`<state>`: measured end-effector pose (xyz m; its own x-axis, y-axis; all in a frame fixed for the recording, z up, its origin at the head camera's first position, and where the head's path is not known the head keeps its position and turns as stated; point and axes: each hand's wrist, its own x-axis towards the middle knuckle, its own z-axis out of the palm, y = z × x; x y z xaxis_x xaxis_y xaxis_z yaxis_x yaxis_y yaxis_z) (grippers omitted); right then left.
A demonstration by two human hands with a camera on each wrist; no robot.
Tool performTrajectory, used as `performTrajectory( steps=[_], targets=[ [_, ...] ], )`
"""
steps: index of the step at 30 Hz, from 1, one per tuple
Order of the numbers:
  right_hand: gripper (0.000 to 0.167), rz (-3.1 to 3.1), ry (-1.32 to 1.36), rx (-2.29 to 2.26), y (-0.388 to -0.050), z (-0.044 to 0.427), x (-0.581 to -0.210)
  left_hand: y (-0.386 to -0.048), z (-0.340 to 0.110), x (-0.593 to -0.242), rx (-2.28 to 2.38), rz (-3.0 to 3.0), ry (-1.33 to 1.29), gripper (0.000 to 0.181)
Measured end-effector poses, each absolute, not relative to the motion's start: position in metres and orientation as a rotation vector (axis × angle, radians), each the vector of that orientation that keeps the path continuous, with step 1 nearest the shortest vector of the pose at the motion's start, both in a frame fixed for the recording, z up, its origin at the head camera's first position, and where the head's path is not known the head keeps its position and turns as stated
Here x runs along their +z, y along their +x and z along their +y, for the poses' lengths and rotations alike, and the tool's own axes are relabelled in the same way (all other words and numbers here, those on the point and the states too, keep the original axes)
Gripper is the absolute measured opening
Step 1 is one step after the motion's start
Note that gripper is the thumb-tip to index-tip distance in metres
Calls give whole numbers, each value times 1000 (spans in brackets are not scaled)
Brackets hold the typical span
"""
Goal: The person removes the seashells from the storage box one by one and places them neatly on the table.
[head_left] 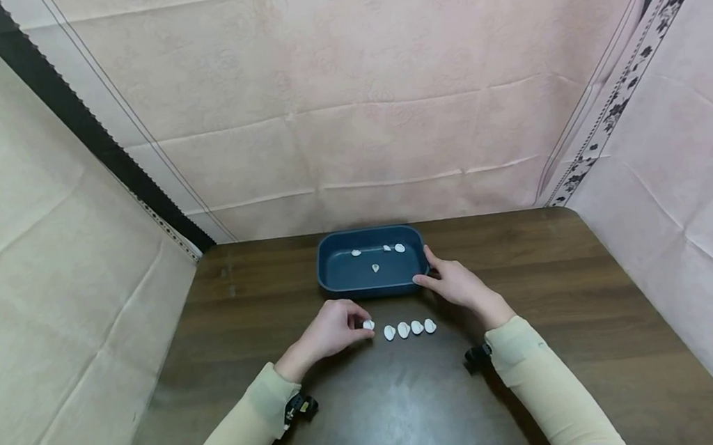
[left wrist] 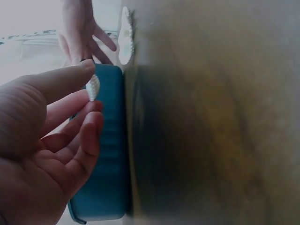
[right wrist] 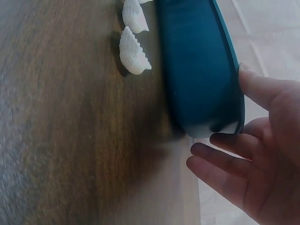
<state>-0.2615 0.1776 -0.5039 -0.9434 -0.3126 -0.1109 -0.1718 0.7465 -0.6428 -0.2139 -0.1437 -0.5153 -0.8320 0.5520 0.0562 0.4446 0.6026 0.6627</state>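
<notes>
A small ridged white seashell [head_left: 369,325] is pinched between the thumb and fingers of my left hand [head_left: 333,329], just above the table in front of the tray. The left wrist view shows this shell [left wrist: 93,87] at the thumb tip. My right hand [head_left: 458,283] holds the right end of a dark blue rectangular tray [head_left: 368,293], thumb at the rim near the front corner, other fingers outside. In the right wrist view, the thumb [right wrist: 255,86] lies on the rim. Several white seashells [head_left: 404,330] form a row in front of the tray.
Inside the tray lie several more shells, one of them a white shell [head_left: 400,248] at the back right. The brown wooden table [head_left: 260,279] ends behind the tray at a hanging pale cloth [head_left: 357,145]. Cloth also hangs on both sides.
</notes>
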Motion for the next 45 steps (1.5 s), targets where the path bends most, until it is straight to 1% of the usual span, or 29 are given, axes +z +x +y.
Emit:
performTrajectory(
  steps=[5, 12, 20, 27, 33, 45],
  targets=[
    [90, 2733, -381, -982, -262, 178, -504, -214, -139, -517, 955, 2643, 866, 16],
    [95, 2732, -375, -972, -262, 179, -504, -214, -133, -519, 875, 2655, 908, 16],
    [90, 2727, -366, -965, -262, 177, -505, -213, -128, -523, 844, 2696, 912, 15],
    [94, 2726, -357, -964, -262, 178, -504, -213, -122, -521, 842, 2699, 902, 15],
    [90, 2732, -350, -960, -261, 176, -505, -213, -119, -523, 804, 2727, 909, 16],
    [90, 2721, -350, -963, -260, 175, -504, -212, -119, -523, 795, 2727, 883, 19]
  ],
)
